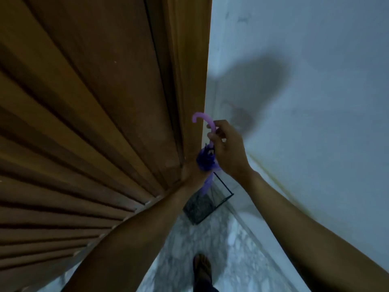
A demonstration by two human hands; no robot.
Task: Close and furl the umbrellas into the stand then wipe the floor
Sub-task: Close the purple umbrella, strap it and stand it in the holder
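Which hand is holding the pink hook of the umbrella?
The right hand. Its fingers curl round the handle just below the hook. The left hand sits lower, against the folded purple canopy above the stand.

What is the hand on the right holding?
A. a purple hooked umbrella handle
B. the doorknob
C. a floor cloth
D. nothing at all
A. The right hand has its fingers curled round the purple hooked handle of the furled umbrella, which points down into the wire stand on the floor.
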